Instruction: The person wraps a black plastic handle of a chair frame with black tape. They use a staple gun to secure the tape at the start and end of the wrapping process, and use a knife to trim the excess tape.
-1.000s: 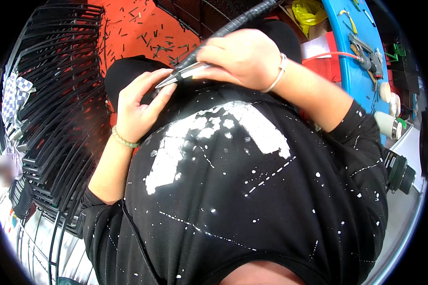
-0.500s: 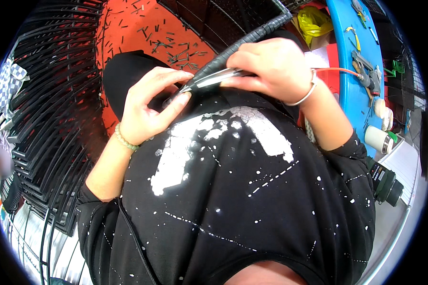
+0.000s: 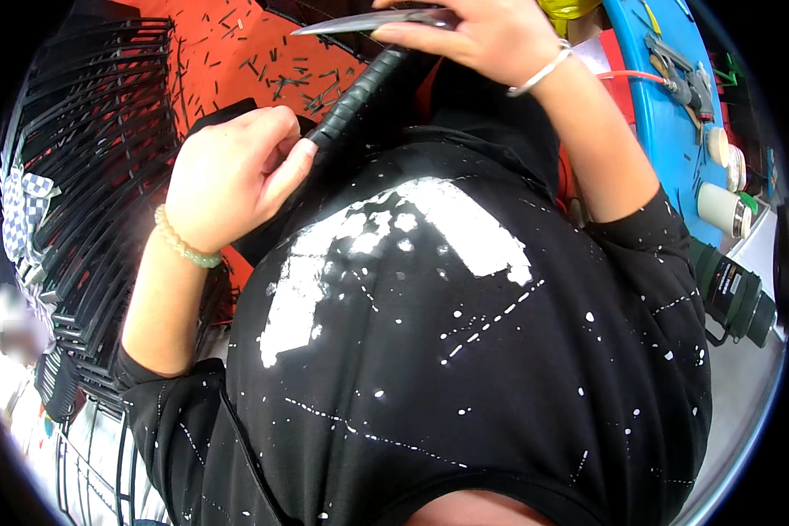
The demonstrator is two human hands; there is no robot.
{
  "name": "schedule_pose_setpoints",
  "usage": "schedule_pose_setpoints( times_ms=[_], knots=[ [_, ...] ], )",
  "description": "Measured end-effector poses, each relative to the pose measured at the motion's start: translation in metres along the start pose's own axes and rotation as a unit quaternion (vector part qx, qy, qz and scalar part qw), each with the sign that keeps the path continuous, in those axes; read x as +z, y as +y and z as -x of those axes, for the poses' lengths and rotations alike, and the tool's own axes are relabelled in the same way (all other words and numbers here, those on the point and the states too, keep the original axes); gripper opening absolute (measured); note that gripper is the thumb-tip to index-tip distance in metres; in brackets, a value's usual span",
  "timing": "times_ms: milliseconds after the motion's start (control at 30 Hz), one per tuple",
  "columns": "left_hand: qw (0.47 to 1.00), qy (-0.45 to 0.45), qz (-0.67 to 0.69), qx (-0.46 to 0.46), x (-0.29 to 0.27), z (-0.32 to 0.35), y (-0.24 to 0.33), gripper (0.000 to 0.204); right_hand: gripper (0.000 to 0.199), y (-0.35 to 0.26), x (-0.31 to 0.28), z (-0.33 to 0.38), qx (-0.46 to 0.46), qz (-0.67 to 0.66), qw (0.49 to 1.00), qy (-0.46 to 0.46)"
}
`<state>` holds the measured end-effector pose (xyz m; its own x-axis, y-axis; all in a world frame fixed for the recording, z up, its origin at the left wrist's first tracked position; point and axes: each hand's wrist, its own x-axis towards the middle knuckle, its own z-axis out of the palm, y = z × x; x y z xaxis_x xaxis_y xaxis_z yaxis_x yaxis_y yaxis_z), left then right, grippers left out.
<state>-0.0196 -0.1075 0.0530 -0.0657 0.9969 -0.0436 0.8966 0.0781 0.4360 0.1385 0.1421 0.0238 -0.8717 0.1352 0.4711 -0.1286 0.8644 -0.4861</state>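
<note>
A black ribbed hose [image 3: 359,92] runs slantwise from the top middle down toward my chest. My left hand [image 3: 232,175], with a pale bead bracelet on the wrist, is closed on its lower end. At the top edge my right hand [image 3: 486,35], wearing a thin silver bangle, grips a flat metal blade [image 3: 368,19] that points left. The blade sits just above the hose's upper part, and the fingers there also rest against the hose. My black shirt with white paint splashes [image 3: 430,289] fills the lower picture.
Stacked black wire fan guards [image 3: 88,175] line the left side. An orange mat [image 3: 237,61] strewn with several short black cut pieces lies beyond my hands. At the right are a blue table [image 3: 666,114] with tools, white cups [image 3: 719,206] and a dark green bottle [image 3: 732,294].
My right hand has risen to the top edge with the blade. My left hand has slid down the hose and away from it, so the hands are now apart.
</note>
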Motion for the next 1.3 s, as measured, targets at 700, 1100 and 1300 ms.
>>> schedule_pose_setpoints(
  times_ms=[700,1100,1300],
  knots=[
    [0.969,0.061,-0.123,0.203,-0.011,0.006,-0.027,0.019,0.051,-0.014,0.036,-0.007,0.014,0.155,0.982,-0.105],
    [0.963,0.103,-0.133,0.212,0.004,0.027,0.032,0.017,0.050,-0.016,0.038,-0.002,0.004,0.127,0.990,-0.060],
    [0.981,0.063,-0.055,0.174,0.011,0.035,0.049,0.020,0.051,-0.015,0.036,-0.010,0.021,0.147,0.985,-0.091]
  ],
)
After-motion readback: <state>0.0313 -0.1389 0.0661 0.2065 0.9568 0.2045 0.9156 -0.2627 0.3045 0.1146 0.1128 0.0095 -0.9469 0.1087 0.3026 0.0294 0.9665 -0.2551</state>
